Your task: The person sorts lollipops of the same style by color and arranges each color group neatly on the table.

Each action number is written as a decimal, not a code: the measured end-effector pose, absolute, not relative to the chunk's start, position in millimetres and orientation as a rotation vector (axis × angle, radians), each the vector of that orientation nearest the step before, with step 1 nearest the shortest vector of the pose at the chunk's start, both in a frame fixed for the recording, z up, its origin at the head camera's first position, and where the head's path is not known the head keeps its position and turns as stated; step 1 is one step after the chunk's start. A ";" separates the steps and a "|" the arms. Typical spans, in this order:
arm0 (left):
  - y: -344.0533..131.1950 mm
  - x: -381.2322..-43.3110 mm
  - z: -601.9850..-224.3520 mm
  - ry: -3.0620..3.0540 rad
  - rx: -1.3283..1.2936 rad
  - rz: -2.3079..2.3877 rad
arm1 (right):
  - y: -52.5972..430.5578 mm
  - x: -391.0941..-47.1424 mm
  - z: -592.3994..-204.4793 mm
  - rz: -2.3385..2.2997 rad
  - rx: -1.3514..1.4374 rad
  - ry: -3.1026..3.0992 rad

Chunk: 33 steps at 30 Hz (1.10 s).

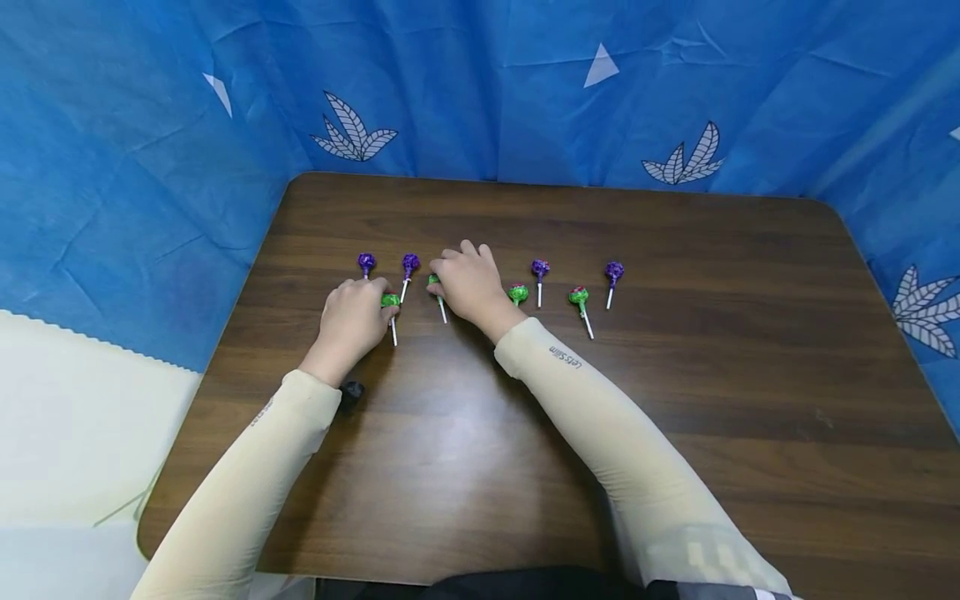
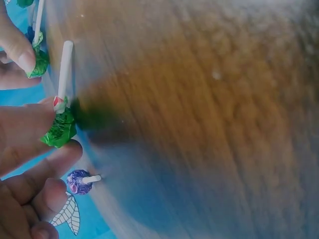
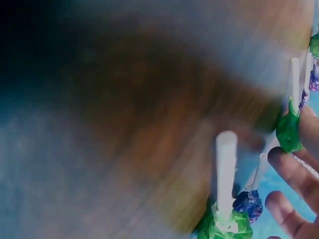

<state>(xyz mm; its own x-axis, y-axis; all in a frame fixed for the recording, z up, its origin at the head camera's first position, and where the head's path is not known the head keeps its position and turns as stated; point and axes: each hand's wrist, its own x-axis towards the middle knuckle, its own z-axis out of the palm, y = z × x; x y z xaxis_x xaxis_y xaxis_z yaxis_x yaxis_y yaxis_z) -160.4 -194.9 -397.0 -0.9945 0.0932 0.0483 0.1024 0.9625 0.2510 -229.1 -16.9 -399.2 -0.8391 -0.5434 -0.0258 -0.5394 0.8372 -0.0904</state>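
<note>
In the head view my left hand [image 1: 354, 315] pinches the wrapped head of a green lollipop [image 1: 391, 300] between thumb and forefinger, its white stick pointing toward me. The left wrist view shows the same green lollipop [image 2: 61, 130] between the fingertips. To the right, my right hand [image 1: 471, 283] pinches another green lollipop [image 1: 433, 281] by its head; the right wrist view shows thumb and finger on this green lollipop [image 3: 288, 132]. Two purple lollipops, one [image 1: 366, 262] beyond my left hand and one [image 1: 410, 262] between the hands, lie on the table.
Right of my right hand lie a green lollipop [image 1: 517, 293], a purple lollipop [image 1: 540, 268], a second green lollipop [image 1: 578, 297] and a second purple one [image 1: 614, 272]. All are on a brown wooden table [image 1: 712, 350]. A blue curtain [image 1: 480, 92] hangs along its far edge.
</note>
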 end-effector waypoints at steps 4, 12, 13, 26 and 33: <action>-194.9 -161.7 -396.8 -3.091 -0.152 -0.419 | -17.5 -228.6 -398.5 -0.161 -0.835 2.955; -196.4 -164.9 -395.6 -3.122 -0.156 -0.462 | -19.6 -228.9 -399.6 -0.196 -0.796 2.949; -196.6 -165.3 -395.1 -3.128 -0.155 -0.475 | -19.9 -228.9 -399.7 -0.196 -0.793 2.949; -220.4 -158.9 -370.6 -3.278 -0.202 -0.808 | -20.1 -228.9 -398.7 -0.214 -0.756 2.930; -247.9 -139.8 -361.1 -3.343 -0.244 -0.764 | -19.1 -229.8 -399.1 -0.232 -0.764 2.920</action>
<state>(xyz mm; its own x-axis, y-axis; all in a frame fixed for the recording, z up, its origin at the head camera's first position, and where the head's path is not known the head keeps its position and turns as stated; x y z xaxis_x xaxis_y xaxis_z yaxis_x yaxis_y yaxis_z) -139.8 -247.9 -361.1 -0.9467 0.1996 -0.2528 0.0700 0.8936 0.4433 -229.8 -19.1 -399.1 -0.8665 -0.4941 -0.0712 -0.4767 0.8613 -0.1759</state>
